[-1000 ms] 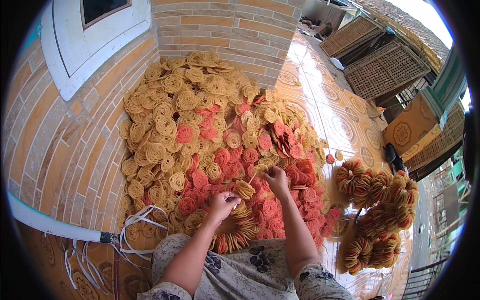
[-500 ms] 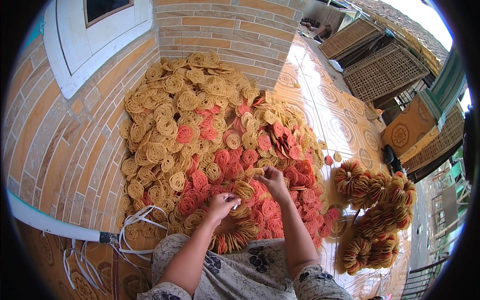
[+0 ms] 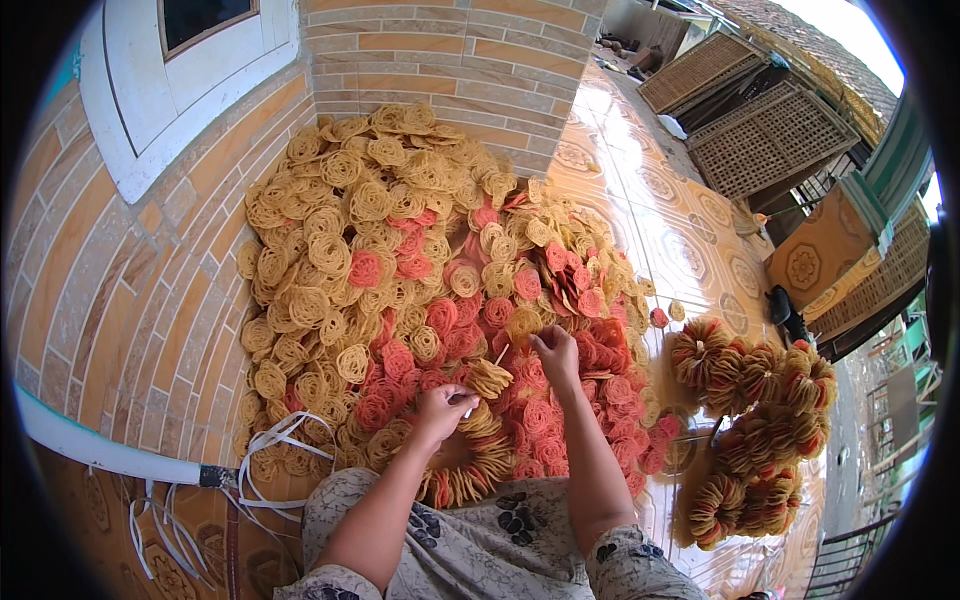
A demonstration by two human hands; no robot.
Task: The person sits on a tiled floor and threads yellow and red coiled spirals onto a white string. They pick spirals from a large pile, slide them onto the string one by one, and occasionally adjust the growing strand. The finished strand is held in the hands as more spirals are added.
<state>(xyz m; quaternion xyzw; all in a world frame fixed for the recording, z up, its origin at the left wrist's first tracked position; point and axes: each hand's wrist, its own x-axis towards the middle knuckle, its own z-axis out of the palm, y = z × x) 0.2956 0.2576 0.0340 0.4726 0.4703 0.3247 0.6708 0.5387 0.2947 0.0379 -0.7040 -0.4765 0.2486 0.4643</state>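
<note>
Left hand (image 3: 441, 408) pinches a threaded crescent of crackers (image 3: 470, 470), while right hand (image 3: 556, 352), fingers curled, reaches into the cracker pile (image 3: 400, 260).

A heap of lacy, dry-looking yellow and red crackers (image 3: 400, 270), matt and rough, made of thin tangled strands; a strung ring of them (image 3: 470, 470) and finished bundles (image 3: 760, 420) look the same. The floor tiles (image 3: 680, 230) are glossy, patterned ceramic (bright glare on them). The brick wall (image 3: 120, 310) is matt and coarse. White plastic straps (image 3: 280, 440) look smooth, flat. Woven lattice panels (image 3: 770, 140) appear dull wicker or wood
</note>
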